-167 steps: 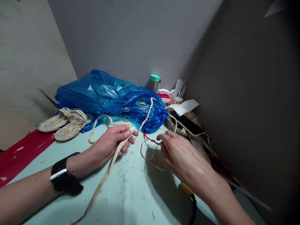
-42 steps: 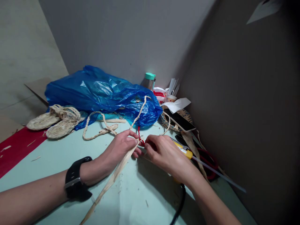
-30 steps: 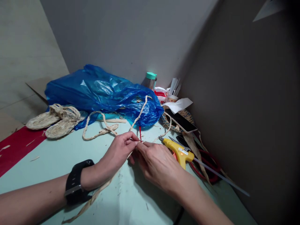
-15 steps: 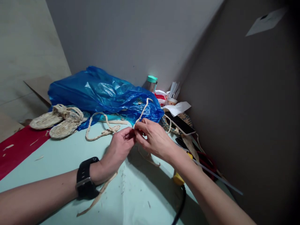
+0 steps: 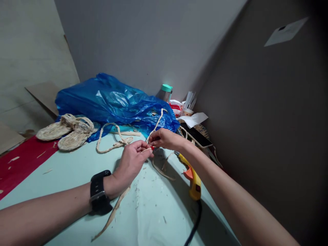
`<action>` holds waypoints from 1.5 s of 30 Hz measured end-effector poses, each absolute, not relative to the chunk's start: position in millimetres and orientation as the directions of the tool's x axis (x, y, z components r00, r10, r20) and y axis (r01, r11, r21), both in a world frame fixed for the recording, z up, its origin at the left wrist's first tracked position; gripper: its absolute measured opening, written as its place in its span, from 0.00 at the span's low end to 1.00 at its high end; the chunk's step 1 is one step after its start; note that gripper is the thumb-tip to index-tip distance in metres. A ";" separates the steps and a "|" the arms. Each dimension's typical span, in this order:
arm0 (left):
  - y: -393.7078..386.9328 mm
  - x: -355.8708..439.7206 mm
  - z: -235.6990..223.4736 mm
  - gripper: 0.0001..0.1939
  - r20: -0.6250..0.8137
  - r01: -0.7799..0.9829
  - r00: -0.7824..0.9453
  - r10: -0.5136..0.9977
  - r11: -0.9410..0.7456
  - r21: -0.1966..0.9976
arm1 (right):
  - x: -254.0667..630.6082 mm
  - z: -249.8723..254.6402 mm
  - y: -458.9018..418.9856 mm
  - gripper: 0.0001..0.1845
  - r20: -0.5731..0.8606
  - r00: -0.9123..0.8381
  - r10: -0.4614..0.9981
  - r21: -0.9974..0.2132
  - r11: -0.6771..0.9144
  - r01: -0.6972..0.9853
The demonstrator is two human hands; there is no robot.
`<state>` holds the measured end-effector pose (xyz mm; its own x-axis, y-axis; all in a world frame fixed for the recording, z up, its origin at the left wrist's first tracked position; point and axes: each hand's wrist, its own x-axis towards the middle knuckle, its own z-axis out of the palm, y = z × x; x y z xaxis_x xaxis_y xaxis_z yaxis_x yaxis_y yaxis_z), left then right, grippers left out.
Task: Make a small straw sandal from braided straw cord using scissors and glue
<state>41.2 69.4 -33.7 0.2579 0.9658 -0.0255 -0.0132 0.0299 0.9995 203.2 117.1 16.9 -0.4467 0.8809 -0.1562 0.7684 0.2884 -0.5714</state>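
Note:
My left hand, with a black watch on its wrist, is closed in a pinch on strands at the lower end of a braided straw cord. My right hand meets it there, its fingers also pinched at the cord. Between the fingertips shows a small red spot, too small to name. A loose flat straw strip trails below my left wrist, and a thinner strand hangs under the hands. Beneath my right forearm lies a yellow glue gun with an orange trigger.
A blue plastic bag lies along the wall, with woven straw slippers at its left. Another braided cord curls in front. A green-lidded bottle, a phone and white paper sit at the back right.
My right hand has shifted slightly upward and its forearm has swung right, uncovering more of the glue gun. A red spot now shows at the fingertips. The view has shifted slightly.

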 end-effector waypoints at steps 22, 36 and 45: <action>78.5 44.8 -40.7 0.08 0.052 0.080 0.332 0.942 -0.084 0.993 | 185.6 -3.6 53.3 0.30 0.208 -0.353 0.912 -0.118 0.382 0.917; 76.4 49.4 -21.8 0.10 0.177 0.168 0.260 0.949 -0.224 0.960 | 187.1 -31.7 37.8 0.30 0.525 -0.153 0.837 -0.186 0.289 0.939; 75.2 52.3 -30.5 0.03 0.010 0.104 0.338 0.941 -0.048 0.993 | 176.6 -23.0 22.9 0.13 0.446 -0.063 0.893 -0.313 0.221 0.924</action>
